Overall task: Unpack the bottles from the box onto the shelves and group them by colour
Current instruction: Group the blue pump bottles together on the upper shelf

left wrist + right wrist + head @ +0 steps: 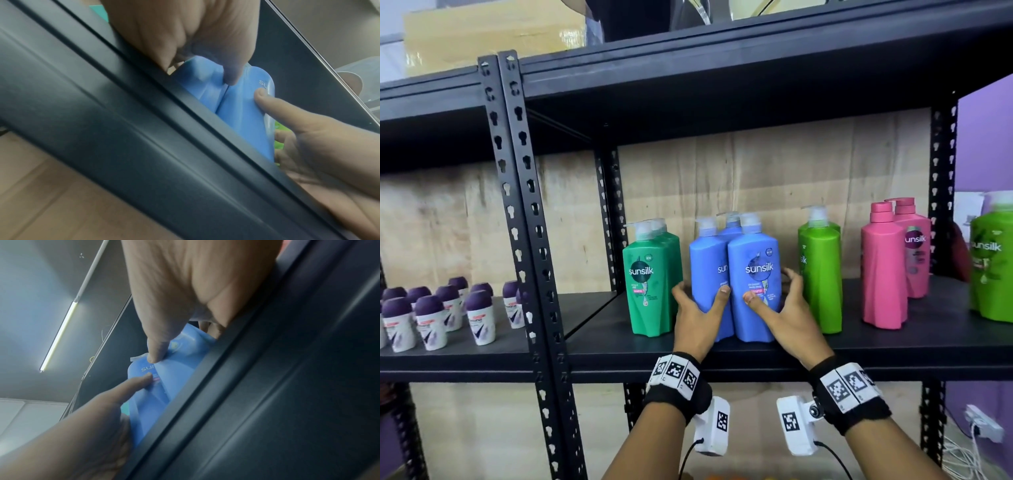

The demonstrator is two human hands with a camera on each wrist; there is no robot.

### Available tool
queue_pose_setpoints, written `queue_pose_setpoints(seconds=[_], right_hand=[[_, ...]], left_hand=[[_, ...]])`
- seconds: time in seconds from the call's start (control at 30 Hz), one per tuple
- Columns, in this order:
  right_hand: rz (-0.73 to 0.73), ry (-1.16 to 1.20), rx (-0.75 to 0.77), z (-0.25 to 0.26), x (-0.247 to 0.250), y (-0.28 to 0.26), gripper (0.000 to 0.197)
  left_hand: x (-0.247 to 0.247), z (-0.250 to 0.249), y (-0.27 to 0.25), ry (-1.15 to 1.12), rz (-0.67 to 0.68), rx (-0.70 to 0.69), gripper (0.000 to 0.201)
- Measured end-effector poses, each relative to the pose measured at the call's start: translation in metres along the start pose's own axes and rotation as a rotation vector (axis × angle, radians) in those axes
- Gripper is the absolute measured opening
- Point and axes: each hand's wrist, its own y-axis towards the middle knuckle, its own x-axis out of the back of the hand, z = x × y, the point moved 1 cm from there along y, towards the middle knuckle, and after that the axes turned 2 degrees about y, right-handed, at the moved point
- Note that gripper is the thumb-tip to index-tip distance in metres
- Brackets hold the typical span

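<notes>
You have your left hand [697,313] and right hand [784,311] wrapped low around the two front blue bottles [755,284] on the shelf [876,346], just right of the dark green bottles [650,277]; likely heavy, slick plastic, so keep each grip low.

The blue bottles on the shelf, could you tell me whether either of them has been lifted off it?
No: both front blue bottles stand on the shelf, with the left hand and right hand holding their sides.

Purple-capped roll-on deodorants [434,311] on the left rack; white power strip [984,423] lower right.
</notes>
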Motion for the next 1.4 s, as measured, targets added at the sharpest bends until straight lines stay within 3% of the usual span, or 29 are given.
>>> queue_pose_setpoints(seconds=[0.33,0.53,0.73,1.03,1.23,1.4], right_hand=[[-0.039,-0.067,-0.013,-0.001,-0.001,0.000,0.073],[-0.027,-0.024,0.012,-0.001,-0.003,0.001,0.071],[-0.021,-0.018,0.050,0.001,-0.003,0.001,0.083],[0.027,0.003,0.018,0.003,0.000,-0.001,0.073],[0.039,0.112,-0.008,0.006,-0.001,0.001,0.069],[-0.048,0.097,0.026,0.024,0.005,0.022,0.070]], left_hand=[[0.005,0.000,0.000,-0.120,0.062,0.100,0.027],[0.003,-0.005,-0.002,-0.101,0.058,0.105,0.053],[0.007,-0.009,-0.001,-0.145,0.022,0.142,0.042],[0.005,-0.008,-0.002,-0.120,0.055,0.148,0.030],[0.004,-0.008,-0.001,-0.177,0.081,0.160,0.045],[0.002,-0.006,-0.003,-0.174,0.097,0.113,0.064]])
